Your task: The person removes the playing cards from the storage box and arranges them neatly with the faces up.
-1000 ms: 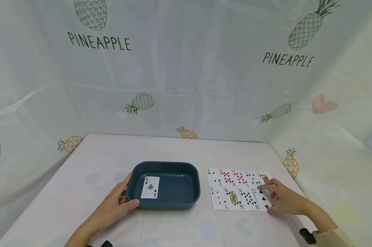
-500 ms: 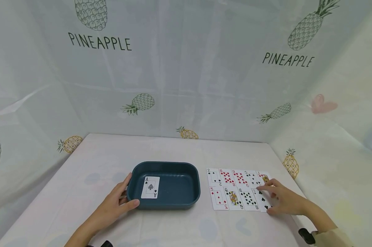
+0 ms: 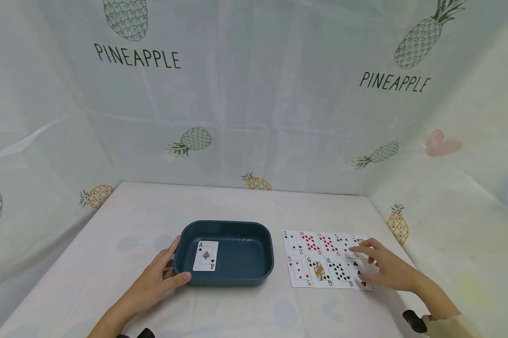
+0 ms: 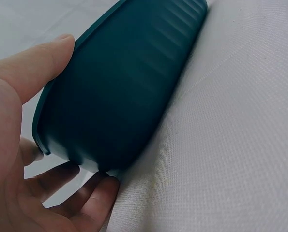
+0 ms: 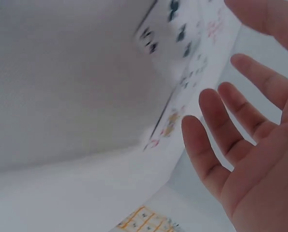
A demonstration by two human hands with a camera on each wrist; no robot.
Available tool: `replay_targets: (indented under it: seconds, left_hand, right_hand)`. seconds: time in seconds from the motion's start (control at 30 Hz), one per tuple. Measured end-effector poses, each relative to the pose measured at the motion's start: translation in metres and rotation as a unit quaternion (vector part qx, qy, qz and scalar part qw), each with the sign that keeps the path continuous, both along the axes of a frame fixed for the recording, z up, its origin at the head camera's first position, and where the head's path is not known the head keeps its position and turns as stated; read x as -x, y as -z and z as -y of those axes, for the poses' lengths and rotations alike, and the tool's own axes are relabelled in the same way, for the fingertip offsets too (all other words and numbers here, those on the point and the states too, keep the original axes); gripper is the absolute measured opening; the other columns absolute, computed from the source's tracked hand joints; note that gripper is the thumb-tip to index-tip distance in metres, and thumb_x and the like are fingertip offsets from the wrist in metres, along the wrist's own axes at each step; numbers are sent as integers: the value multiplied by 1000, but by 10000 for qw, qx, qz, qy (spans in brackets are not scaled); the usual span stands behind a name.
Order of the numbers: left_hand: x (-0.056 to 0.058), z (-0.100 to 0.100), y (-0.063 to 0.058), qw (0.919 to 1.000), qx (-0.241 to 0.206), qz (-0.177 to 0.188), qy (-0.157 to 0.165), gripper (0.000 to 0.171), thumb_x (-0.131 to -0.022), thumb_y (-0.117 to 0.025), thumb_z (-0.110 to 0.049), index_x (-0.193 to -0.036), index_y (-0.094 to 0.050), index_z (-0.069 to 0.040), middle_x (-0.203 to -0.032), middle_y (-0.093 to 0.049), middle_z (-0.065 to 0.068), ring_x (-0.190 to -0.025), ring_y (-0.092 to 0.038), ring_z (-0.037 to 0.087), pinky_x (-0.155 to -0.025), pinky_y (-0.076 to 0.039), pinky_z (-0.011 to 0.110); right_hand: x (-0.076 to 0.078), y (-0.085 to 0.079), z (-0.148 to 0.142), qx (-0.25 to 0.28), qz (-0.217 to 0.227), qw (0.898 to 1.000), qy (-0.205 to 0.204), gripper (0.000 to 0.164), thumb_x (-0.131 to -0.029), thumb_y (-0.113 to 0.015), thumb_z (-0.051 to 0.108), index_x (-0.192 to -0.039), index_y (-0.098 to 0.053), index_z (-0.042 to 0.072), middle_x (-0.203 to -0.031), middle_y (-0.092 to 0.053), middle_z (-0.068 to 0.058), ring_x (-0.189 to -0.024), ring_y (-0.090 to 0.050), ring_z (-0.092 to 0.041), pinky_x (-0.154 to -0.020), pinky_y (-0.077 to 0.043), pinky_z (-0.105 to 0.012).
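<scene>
My left hand (image 3: pixel 155 280) grips the left end of a dark teal rectangular tray (image 3: pixel 248 258), thumb at the front corner and fingers along the end wall. An ace of spades (image 3: pixel 205 257) lies face up inside the tray. The left wrist view shows the tray's outer side (image 4: pixel 114 92) with the thumb at its rim. To the right, two rows of face-up playing cards lie close together. My right hand (image 3: pixel 384 266) is over their right end, fingers spread and holding nothing, partly covering a clubs card (image 3: pixel 353 265) and the face card (image 3: pixel 358 238) behind it.
The other cards include a 3 of diamonds (image 3: pixel 298 271), a black queen (image 3: pixel 319 272) and a red 10 (image 3: pixel 310 242). A white cloth (image 3: pixel 237 310) covers the table. Pineapple-printed sheeting (image 3: pixel 279 117) stands behind and at both sides.
The right hand's fingertips have risen off the clubs card at the front right, the thumb shifting inward over it. The left hand, tray and cards look the same.
</scene>
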State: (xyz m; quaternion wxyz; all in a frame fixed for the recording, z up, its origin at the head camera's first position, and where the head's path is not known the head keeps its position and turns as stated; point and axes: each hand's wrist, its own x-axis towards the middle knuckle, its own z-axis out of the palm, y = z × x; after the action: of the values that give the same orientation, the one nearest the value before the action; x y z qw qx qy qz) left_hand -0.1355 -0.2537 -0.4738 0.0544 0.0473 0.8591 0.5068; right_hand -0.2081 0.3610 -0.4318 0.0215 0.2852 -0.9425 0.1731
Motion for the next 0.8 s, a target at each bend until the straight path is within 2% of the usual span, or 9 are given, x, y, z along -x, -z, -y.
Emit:
replay_targets:
  seconds: [0.07, 0.17, 0.37, 0.5, 0.7, 0.8]
  left_hand:
    - [0, 0, -1, 10000, 22, 2, -5, 102, -98, -78, -40, -173, -12, -21, -161, -35, 24, -139, -56, 36, -108, -55, 36]
    - [0, 0, -1, 10000, -8, 9, 12, 102, -98, -78, -39, -173, -11, -21, -161, -34, 24, -140, -55, 36, -108, -55, 36]
    - [-1, 0, -2, 10000, -60, -46, 46, 101, -99, -77, -37, -173, -12, -20, -160, -34, 26, -138, -56, 36, -108, -55, 36]
    - [0, 0, -1, 10000, -23, -49, 36, 101, -99, -78, -38, -173, -12, -20, -161, -34, 26, -138, -57, 36, -107, -55, 37]
    - [0, 1, -1, 10000, -30, -39, 41, 101, -98, -78, -38, -173, -12, -20, -161, -35, 25, -139, -55, 36, -107, -55, 37]
    - [1, 1, -1, 10000, -62, -25, 56, 101, -98, -78, -38, -173, -12, -21, -160, -36, 24, -140, -55, 36, -107, -55, 36]
  right_hand:
    - [3, -3, 7, 54, -268, 9996, -86, 60, -82, -92, 20, -136, -69, 8, -128, -55, -5, -90, -55, -8, -69, -51, -26]
    - [7, -7, 20, 133, -408, 9990, -149, 58, -84, -91, 17, -137, -68, 7, -129, -56, -5, -91, -58, -12, -69, -52, -27]
    - [13, -18, 57, 500, -328, 9982, -79, 54, -89, -87, 14, -139, -67, 13, -128, -57, -1, -100, -60, -23, -72, -54, -29]
    - [19, -28, 89, 721, -399, 9965, -137, 53, -91, -85, 14, -140, -67, 17, -126, -59, 1, -104, -60, -23, -76, -55, -28]
    - [29, -38, 142, 954, -280, 9948, -203, 55, -91, -85, 14, -143, -65, 17, -127, -60, -1, -109, -61, -21, -87, -60, -39]
    - [32, -38, 168, 1113, -231, 9932, -266, 54, -92, -85, 15, -143, -65, 17, -128, -61, -2, -110, -63, -25, -89, -60, -43]
